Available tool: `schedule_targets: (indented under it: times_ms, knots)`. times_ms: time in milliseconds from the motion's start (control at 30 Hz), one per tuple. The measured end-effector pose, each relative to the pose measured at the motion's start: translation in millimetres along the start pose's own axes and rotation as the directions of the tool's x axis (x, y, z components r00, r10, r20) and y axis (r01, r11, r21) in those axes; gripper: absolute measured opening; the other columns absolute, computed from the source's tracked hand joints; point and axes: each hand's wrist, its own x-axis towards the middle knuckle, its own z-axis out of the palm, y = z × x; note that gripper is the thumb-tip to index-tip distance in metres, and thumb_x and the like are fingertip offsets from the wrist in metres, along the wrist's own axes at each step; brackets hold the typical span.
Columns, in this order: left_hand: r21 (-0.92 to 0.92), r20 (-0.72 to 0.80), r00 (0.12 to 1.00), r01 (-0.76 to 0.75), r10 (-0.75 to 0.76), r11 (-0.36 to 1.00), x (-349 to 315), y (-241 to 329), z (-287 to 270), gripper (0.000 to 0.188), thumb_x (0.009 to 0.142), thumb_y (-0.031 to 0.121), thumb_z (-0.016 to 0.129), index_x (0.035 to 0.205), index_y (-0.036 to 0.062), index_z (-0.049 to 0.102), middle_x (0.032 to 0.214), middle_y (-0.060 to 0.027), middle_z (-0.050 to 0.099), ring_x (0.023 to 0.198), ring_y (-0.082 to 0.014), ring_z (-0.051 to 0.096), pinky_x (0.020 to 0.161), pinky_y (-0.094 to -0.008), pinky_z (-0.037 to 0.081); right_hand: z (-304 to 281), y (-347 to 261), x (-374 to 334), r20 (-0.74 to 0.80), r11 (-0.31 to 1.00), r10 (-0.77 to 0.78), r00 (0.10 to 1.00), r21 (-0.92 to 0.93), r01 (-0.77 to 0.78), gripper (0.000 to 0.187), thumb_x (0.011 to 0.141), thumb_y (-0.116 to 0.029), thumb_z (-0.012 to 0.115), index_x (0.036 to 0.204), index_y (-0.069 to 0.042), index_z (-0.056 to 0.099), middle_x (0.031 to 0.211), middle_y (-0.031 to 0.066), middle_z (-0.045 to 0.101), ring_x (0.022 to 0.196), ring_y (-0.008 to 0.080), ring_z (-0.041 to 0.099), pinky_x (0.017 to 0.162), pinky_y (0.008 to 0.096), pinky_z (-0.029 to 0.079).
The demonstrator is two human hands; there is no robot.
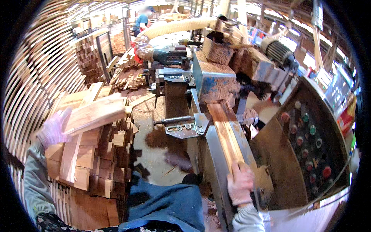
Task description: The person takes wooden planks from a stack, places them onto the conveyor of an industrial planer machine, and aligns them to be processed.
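My left hand (54,127), in a pale glove, grips the near end of a short, thick wooden board (94,113). The board is tilted above a stack of similar wooden boards (87,152) at my left. On the metal bed of a woodworking machine lies a long, narrow wooden strip (225,135). Its far end runs under the machine's sawdust-covered blue housing (216,83). My gloved right hand (241,183) is closed over the strip's near end, fingers bent on its top. What lies inside the housing is hidden.
A control panel (309,143) with coloured buttons stands at the right, a motor (278,52) above it. A metal bracket with a rod (185,123) juts left from the bed. A ribbed hose (177,27) arches behind. Another person (142,21) stands far back.
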Motion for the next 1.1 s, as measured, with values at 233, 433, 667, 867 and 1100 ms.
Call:
schedule_targets:
  times_ms: [233, 433, 667, 867, 1100]
  knots:
    - [0.146, 0.095, 0.802, -0.598, 0.590, 0.788, 56, 184, -51, 0.095, 0.068, 0.034, 0.093, 0.150, 0.0081, 0.052, 0.119, -0.0155, 0.069, 0.115, -0.0376, 0.067, 0.100, -0.0492, 0.056, 64, 8, 98, 0.105, 0.884, -0.009, 0.994, 0.466, -0.041, 0.057, 0.088, -0.019, 0.077, 0.141, -0.004, 0.062, 0.135, 0.0184, 0.065, 0.126, 0.0386, 0.062, 0.107, 0.0462, 0.048]
    - [0.130, 0.097, 0.305, -0.948, 0.947, 0.292, 82, 335, -17, 0.108, 0.068, 0.055, 0.093, 0.157, 0.0162, 0.045, 0.116, -0.0167, 0.071, 0.107, -0.0361, 0.072, 0.092, -0.0504, 0.060, -88, -72, 38, 0.116, 0.927, -0.275, 0.954, 0.294, 0.232, 0.099, 0.068, -0.042, 0.095, 0.149, -0.002, 0.053, 0.139, 0.0261, 0.064, 0.128, 0.0465, 0.060, 0.110, 0.0514, 0.049]
    - [0.224, -0.509, -0.048, -0.971, 0.860, 0.079, 64, 451, 25, 0.081, 0.068, 0.042, 0.091, 0.136, 0.0106, 0.060, 0.126, -0.0174, 0.067, 0.116, -0.0407, 0.067, 0.099, -0.0542, 0.055, -89, 0, -179, 0.155, 0.979, 0.201, 0.967, -0.012, -0.202, 0.101, 0.074, -0.043, 0.090, 0.158, -0.006, 0.048, 0.135, 0.0259, 0.063, 0.115, 0.0449, 0.063, 0.094, 0.0527, 0.054]
    - [0.111, -0.327, 0.599, -0.743, 0.731, 0.659, 126, 286, 6, 0.088, 0.079, 0.035, 0.092, 0.149, 0.0012, 0.051, 0.128, -0.0202, 0.067, 0.124, -0.0366, 0.064, 0.110, -0.0486, 0.051, -75, -1, -200, 0.097, 0.707, 0.707, 0.700, -0.073, -0.704, 0.097, 0.070, -0.039, 0.093, 0.152, -0.008, 0.053, 0.133, 0.0247, 0.066, 0.117, 0.0458, 0.066, 0.100, 0.0543, 0.054]
    - [-0.090, -0.011, 0.979, 0.203, -0.204, 0.975, 33, 72, 53, 0.100, 0.089, 0.050, 0.078, 0.162, -0.0041, 0.035, 0.162, -0.0315, 0.041, 0.153, -0.0491, 0.036, 0.128, -0.0519, 0.031, 25, 20, -65, -0.414, 0.904, 0.418, 0.809, 0.277, -0.326, 0.095, 0.089, -0.046, 0.082, 0.164, -0.005, 0.041, 0.155, 0.0257, 0.054, 0.142, 0.0467, 0.051, 0.120, 0.0533, 0.040]
